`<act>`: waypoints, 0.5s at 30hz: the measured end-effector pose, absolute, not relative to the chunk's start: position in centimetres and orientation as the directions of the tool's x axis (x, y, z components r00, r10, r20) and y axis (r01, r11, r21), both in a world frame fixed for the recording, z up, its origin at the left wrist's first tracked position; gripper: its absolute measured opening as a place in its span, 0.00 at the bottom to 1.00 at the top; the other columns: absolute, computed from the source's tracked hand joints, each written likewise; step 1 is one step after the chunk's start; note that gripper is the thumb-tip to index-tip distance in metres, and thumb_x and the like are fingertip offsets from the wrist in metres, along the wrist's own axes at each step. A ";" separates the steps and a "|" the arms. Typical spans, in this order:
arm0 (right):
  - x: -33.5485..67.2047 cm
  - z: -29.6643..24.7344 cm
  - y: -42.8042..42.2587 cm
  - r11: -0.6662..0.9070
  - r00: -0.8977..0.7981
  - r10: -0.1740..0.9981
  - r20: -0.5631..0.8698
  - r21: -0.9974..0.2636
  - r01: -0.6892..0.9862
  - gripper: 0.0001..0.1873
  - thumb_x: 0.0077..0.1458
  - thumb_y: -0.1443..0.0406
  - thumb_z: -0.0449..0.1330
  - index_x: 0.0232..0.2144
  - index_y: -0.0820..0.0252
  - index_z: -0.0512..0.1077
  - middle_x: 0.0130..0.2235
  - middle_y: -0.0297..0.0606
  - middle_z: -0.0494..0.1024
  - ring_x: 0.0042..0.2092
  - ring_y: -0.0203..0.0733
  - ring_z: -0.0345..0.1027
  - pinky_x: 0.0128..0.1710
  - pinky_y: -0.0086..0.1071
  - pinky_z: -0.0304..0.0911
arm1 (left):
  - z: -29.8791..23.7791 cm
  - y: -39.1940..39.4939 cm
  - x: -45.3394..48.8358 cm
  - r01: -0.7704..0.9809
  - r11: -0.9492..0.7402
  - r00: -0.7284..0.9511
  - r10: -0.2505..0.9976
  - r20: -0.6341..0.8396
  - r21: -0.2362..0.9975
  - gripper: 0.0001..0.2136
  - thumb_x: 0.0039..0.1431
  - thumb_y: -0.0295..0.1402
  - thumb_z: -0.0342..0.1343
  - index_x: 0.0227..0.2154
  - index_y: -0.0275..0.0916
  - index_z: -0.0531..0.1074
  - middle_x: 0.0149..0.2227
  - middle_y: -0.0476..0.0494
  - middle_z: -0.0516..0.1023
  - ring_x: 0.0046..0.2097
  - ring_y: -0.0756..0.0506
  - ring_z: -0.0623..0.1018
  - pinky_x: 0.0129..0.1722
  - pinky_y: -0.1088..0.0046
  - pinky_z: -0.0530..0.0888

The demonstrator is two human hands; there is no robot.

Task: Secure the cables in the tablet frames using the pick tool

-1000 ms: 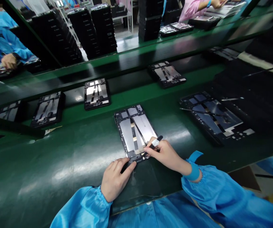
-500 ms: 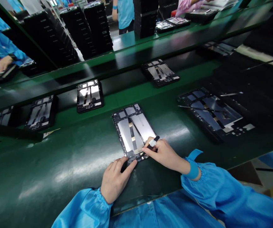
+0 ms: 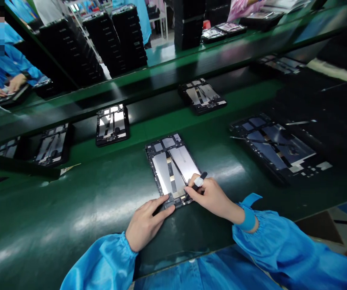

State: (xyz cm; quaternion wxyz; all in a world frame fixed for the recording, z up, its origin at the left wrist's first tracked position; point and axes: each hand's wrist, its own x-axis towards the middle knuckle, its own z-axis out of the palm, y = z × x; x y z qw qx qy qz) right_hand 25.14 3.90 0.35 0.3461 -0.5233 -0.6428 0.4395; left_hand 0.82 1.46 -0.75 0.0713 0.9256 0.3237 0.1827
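Note:
An opened tablet (image 3: 183, 159) lies in front of me, its silver inside, dark ribbon strip and thin black cable facing up. My left hand (image 3: 145, 221) rests at its lower left corner, index finger and thumb stretched out and apart, both touching the frame. In my right hand (image 3: 211, 195) is a slim black hand tool (image 3: 203, 176) with white tape wrapped round it, pinched like a pen. The tool points down at the tablet's lower right part. Its tip is small and partly hidden by my fingers, so its exact kind is unclear.
Another opened tablet (image 3: 274, 149) lies to the right, with thin metal tools and small pale pieces about it. Along the sunken track stand more tablets (image 3: 113, 124). Beyond the green rail (image 3: 167, 60) are tall black stacks (image 3: 127, 38) and a co-worker's hands (image 3: 16, 83).
My left index finger has shifted up onto the tablet's lower left frame, further from the thumb. My right hand keeps its pinch on the tool at nearly the same spot. The view has shifted slightly.

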 end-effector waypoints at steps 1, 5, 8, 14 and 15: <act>25.2 0.1 3.8 0.060 -0.206 0.978 -0.014 -0.935 0.349 0.09 0.58 0.63 0.56 0.26 0.57 0.66 0.22 0.31 0.70 0.21 0.36 0.66 0.21 0.28 0.61 | -0.9 1.4 0.7 0.573 -0.782 0.713 0.623 0.321 0.246 0.13 0.68 0.29 0.48 0.50 0.43 0.73 0.54 0.39 0.72 0.48 0.46 0.75 0.45 0.68 0.76; 25.7 -1.3 3.3 0.160 -0.024 0.987 0.159 -0.954 0.254 0.10 0.59 0.59 0.57 0.28 0.56 0.68 0.27 0.35 0.73 0.24 0.39 0.69 0.24 0.30 0.67 | -1.1 1.2 2.2 0.582 -0.805 0.713 0.573 0.405 0.114 0.12 0.65 0.36 0.55 0.49 0.39 0.72 0.49 0.39 0.76 0.49 0.43 0.74 0.46 0.67 0.73; 26.2 -2.2 2.9 0.205 0.234 0.936 0.264 -0.946 0.251 0.11 0.61 0.57 0.57 0.30 0.55 0.71 0.29 0.37 0.74 0.24 0.39 0.68 0.25 0.32 0.69 | -1.5 3.3 4.5 0.589 -0.806 0.759 0.575 0.306 0.055 0.17 0.66 0.40 0.53 0.54 0.39 0.69 0.47 0.40 0.76 0.46 0.44 0.74 0.41 0.68 0.71; 26.2 -2.9 3.8 0.250 0.108 0.954 0.281 -0.939 0.237 0.11 0.60 0.56 0.57 0.37 0.48 0.78 0.32 0.41 0.76 0.22 0.43 0.68 0.19 0.36 0.70 | -2.2 16.8 7.4 0.797 -0.601 0.578 0.785 0.223 0.052 0.16 0.68 0.38 0.50 0.56 0.43 0.67 0.51 0.40 0.73 0.51 0.42 0.71 0.46 0.64 0.68; 26.1 -3.0 3.9 0.227 0.092 0.962 0.256 -0.942 0.247 0.10 0.59 0.55 0.57 0.37 0.45 0.78 0.32 0.41 0.76 0.23 0.45 0.69 0.20 0.38 0.70 | -2.1 19.3 7.5 0.834 -0.550 0.523 0.816 0.244 0.052 0.15 0.68 0.35 0.50 0.56 0.42 0.67 0.52 0.40 0.73 0.53 0.42 0.70 0.48 0.64 0.68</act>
